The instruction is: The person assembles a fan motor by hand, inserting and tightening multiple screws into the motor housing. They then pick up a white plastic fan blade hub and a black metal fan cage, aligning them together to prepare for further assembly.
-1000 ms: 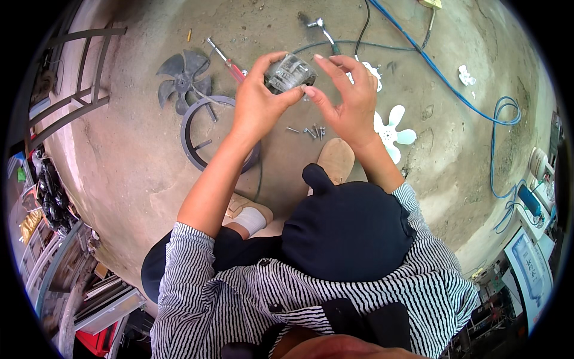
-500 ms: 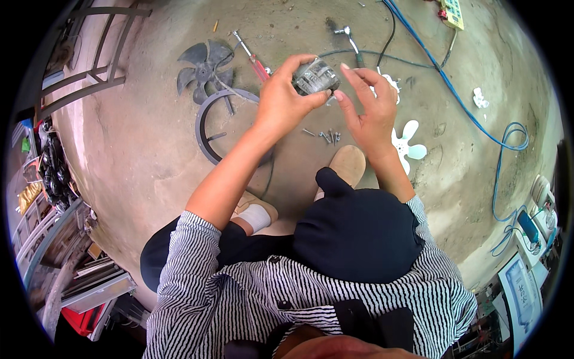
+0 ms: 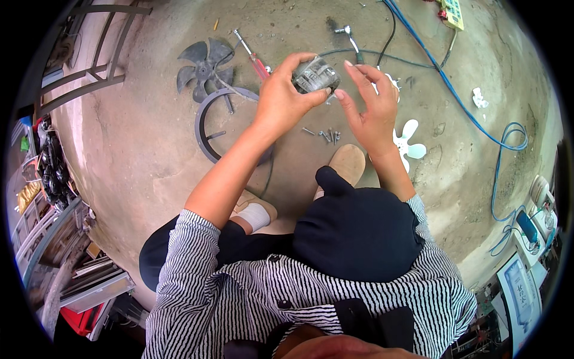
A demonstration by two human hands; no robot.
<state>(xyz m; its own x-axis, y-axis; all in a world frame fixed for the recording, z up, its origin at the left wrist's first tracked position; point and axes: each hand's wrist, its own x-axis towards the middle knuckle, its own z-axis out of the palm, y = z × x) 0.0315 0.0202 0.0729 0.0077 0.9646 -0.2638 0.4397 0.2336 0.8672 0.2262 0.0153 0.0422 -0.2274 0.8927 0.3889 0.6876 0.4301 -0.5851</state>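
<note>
Resting in the grip of the left hand (image 3: 280, 100), a grey, ribbed metal part (image 3: 315, 75) is held above the floor between thumb and fingers. The right hand (image 3: 373, 113) is held just to the right of it, with thumb and forefinger parted; whether the part is touched by the thumb tip cannot be told. Below the hands, small screws (image 3: 329, 137) are scattered on the concrete floor (image 3: 149, 167), which is marked by stains and worn patches. To the left, a grey ring (image 3: 205, 134) and a dark fan blade (image 3: 203, 70) are laid near a red-handled screwdriver (image 3: 258, 64). Beyond the part, a ratchet wrench (image 3: 350, 39) is seen, and a white fan blade (image 3: 408, 143) is set down beside the right wrist. Farther right, the floor is crossed by a blue cable (image 3: 463, 103), with a yellow power strip (image 3: 453, 13) placed near the upper edge. At the left rim of the room, a dark metal frame (image 3: 110, 63) is stood, and black plastic (image 3: 55, 176) is heaped below it; a red box (image 3: 78, 321) is partly hidden lower down.
</note>
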